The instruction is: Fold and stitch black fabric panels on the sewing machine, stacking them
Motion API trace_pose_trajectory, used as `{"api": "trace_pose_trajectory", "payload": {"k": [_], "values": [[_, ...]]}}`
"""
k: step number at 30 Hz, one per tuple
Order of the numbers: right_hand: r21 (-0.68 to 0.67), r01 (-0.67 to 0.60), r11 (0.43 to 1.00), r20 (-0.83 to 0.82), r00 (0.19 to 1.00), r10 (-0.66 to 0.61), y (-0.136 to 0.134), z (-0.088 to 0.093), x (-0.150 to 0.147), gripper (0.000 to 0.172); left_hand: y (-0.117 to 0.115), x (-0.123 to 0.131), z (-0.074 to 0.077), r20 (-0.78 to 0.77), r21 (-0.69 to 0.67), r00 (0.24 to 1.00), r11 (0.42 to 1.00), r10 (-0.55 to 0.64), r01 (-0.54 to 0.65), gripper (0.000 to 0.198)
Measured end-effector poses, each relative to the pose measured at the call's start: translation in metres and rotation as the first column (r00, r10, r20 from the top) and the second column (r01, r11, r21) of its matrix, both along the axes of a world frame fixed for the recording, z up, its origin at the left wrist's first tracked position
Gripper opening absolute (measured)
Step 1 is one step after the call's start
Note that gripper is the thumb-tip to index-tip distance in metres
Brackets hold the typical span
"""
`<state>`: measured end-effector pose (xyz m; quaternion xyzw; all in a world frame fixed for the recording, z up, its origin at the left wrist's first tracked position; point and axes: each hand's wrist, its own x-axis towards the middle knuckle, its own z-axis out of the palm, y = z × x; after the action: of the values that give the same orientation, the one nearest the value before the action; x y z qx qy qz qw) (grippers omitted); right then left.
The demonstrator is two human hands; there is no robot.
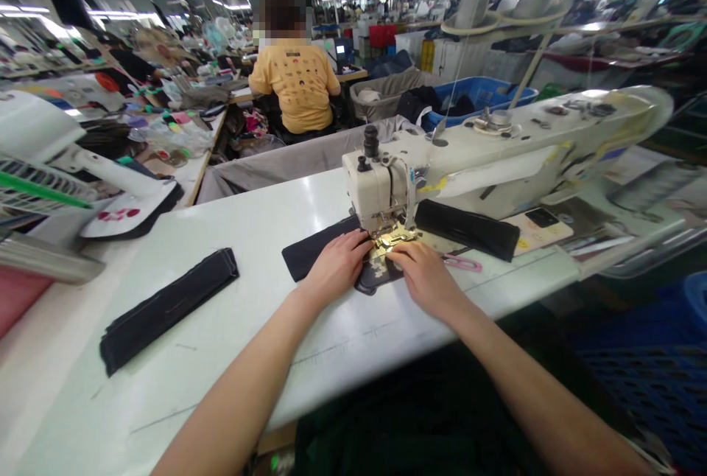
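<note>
A cream sewing machine stands on the white table. A dark fabric piece lies under its presser foot. My left hand lies flat on that fabric, fingers stretched toward the foot. My right hand presses the fabric just in front of the foot, fingers together and flat. Neither hand grips anything.
A stack of dark fabric strips lies on the table to the left. Another dark bundle and pink scissors sit right of the needle. A person in a yellow shirt sits with their back to me. Blue bins stand behind.
</note>
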<state>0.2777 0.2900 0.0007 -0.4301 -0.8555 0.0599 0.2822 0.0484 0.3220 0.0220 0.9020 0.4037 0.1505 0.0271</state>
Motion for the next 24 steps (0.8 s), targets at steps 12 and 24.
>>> {"api": "trace_pose_trajectory", "payload": {"k": [12,24], "values": [[0.019,0.007,1.000,0.023,1.000,-0.008,-0.0007,0.0010,-0.0015,0.038,-0.0006,-0.0001,-0.0005,0.008,0.021,1.000,1.000,-0.010,0.010,0.039],[-0.022,0.002,1.000,0.016,1.000,-0.002,-0.0005,-0.0003,0.0006,0.042,-0.0028,-0.0011,-0.0014,-0.010,0.008,1.000,1.000,-0.010,0.010,0.041]]}}
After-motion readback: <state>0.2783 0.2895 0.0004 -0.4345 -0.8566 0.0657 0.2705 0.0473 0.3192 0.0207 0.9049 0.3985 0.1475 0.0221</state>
